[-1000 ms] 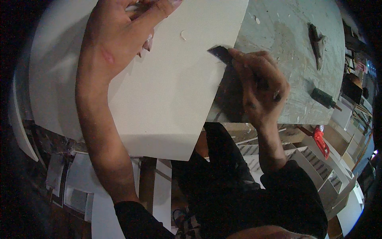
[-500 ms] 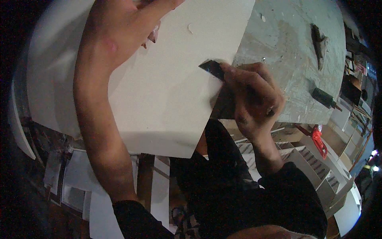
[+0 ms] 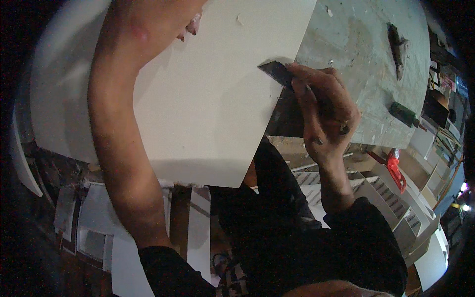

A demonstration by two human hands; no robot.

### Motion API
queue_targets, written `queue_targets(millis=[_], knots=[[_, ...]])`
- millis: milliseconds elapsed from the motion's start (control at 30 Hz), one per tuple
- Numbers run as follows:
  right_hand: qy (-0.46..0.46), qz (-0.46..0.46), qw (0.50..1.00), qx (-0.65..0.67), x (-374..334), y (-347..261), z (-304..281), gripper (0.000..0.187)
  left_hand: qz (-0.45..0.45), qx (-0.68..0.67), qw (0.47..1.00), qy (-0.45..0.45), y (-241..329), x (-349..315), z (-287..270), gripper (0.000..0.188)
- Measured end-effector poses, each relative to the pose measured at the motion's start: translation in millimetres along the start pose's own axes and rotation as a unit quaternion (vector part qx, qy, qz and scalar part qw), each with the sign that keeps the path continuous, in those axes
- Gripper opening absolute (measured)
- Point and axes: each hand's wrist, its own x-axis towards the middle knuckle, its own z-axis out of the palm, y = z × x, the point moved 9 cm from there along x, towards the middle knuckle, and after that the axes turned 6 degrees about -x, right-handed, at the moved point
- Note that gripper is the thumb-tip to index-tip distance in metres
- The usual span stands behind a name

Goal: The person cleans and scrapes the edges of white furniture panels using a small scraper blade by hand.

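Note:
A large white board [image 3: 208,114] lies under both hands, its right edge running at a slant. My right hand [image 3: 326,109] is closed, pinching a dark flat blade [image 3: 278,73] with a slanted end between thumb and fingers. The blade reaches over the board's right edge, its tip above or on the white face; whether it touches, I cannot tell. My left hand [image 3: 158,29] is over the upper left of the board and partly cut off by the top of the picture. Its visible fingertips curl back under the palm, and whatever they hold is hidden.
On the stained grey-green tabletop [image 3: 356,54] lie a dark pointed piece [image 3: 397,52] and a small green bottle [image 3: 403,114]. A red plastic item [image 3: 395,171] hangs at the lower right, near stacked pale panels [image 3: 368,193]. More white panels [image 3: 128,267] stand at the lower left.
My right hand and the blade have moved slightly right and up. My left hand has slid upward, so its thumb is out of the picture.

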Motion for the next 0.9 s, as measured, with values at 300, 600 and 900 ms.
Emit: queue_targets(millis=[300,600,900], knots=[[-0.003,-0.032,0.999,-0.041,-13,-5,4,0.019,0.009,0.02,1.0,0.013,-1,-2,3,0.032],[0.01,-0.057,0.997,-0.043,-19,-12,6,0.026,0.028,0.023,0.999,0.024,-1,-2,-1,0.032],[0.01,-0.047,0.996,-0.077,-30,-19,11,0.026,0.074,0.029,0.997,0.026,4,-4,-2,0.029]])
